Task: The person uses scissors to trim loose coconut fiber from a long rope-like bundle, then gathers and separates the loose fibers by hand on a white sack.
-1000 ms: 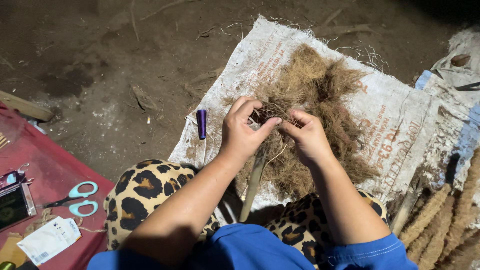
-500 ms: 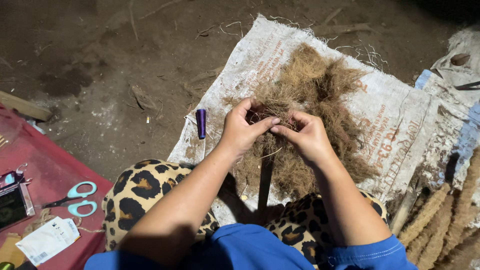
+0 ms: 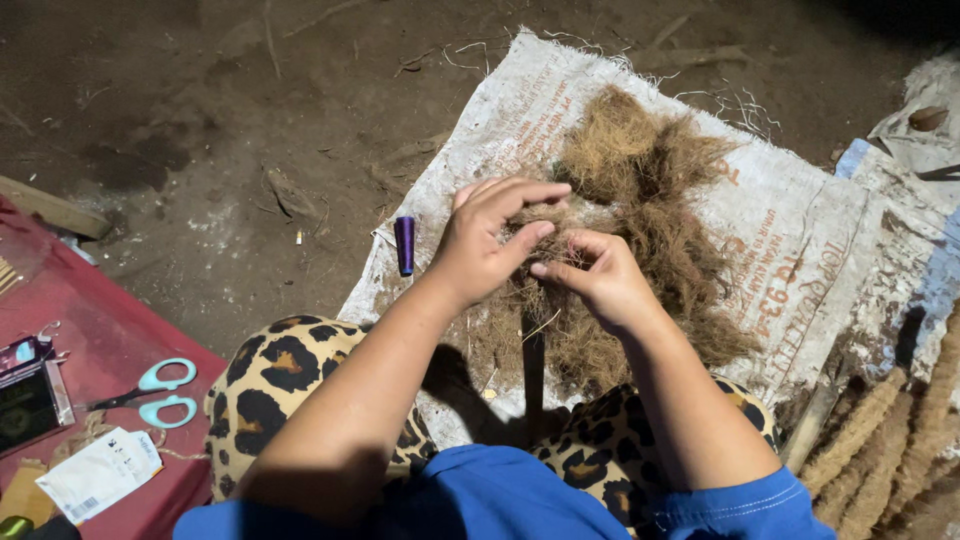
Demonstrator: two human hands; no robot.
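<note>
A pile of brown coir fibre [image 3: 650, 210] lies on a white woven sack [image 3: 800, 230] spread on the dirt floor. My left hand [image 3: 485, 245] and my right hand [image 3: 600, 280] meet over the near part of the pile, fingertips pinching a tuft of the fibre between them. A thin dark stick [image 3: 533, 375] hangs down below my hands, between my knees in leopard-print cloth. A small purple thread spool [image 3: 404, 244] lies on the sack just left of my left hand.
A red mat [image 3: 100, 340] at the left carries light blue scissors [image 3: 155, 392], a white packet [image 3: 98, 475] and a small dark box [image 3: 30, 400]. Twisted coir ropes [image 3: 880, 440] lie at the lower right. A wooden plank [image 3: 50, 207] lies at the far left.
My hands stay over the fibre pile; the left fingers have lifted and spread over the tuft. The stick below them has swung from slanted to straight down.
</note>
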